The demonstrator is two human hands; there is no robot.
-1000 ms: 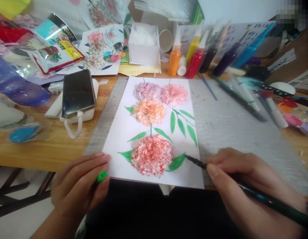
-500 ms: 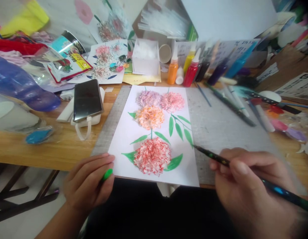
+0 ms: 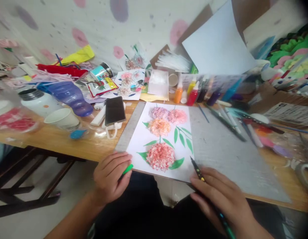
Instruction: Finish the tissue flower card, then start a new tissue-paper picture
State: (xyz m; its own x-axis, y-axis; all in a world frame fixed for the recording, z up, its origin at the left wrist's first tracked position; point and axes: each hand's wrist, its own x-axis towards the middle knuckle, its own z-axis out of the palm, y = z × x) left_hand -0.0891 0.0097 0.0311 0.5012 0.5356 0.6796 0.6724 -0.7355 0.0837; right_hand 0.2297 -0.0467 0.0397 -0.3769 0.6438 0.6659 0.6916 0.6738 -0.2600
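In front of me a white sheet of paper [image 3: 135, 147] carries ruffled, shaving-like flowers in lilac, pink, orange and red, with painted green leaves. The lowest, a red and white flower [image 3: 160, 156], lies nearest me. My left hand [image 3: 112, 176] rests by the sheet's lower left corner, its fingers closed round a small green cap [image 3: 128, 169] that shows only in part. My right hand [image 3: 220, 196] grips a dark brush pen [image 3: 200, 175] with a patterned barrel. Its point is at the sheet's right edge, just below a green leaf [image 3: 189, 146]; whether it touches the paper I cannot tell.
A grey cutting mat [image 3: 223, 156] lies under the sheet. Paint bottles [image 3: 193, 96] and a white box [image 3: 158, 83] stand behind it. To the left are a phone [image 3: 115, 110], a paper cup [image 3: 61, 118] and a blue bottle [image 3: 71, 96]. Pens [image 3: 227, 122] and a cardboard box [image 3: 285, 106] are at right.
The view has tilted up and swung left. My right hand has drawn the brush pen back from the leaf's tip to slightly below it. My left hand keeps the green cap by the corner.
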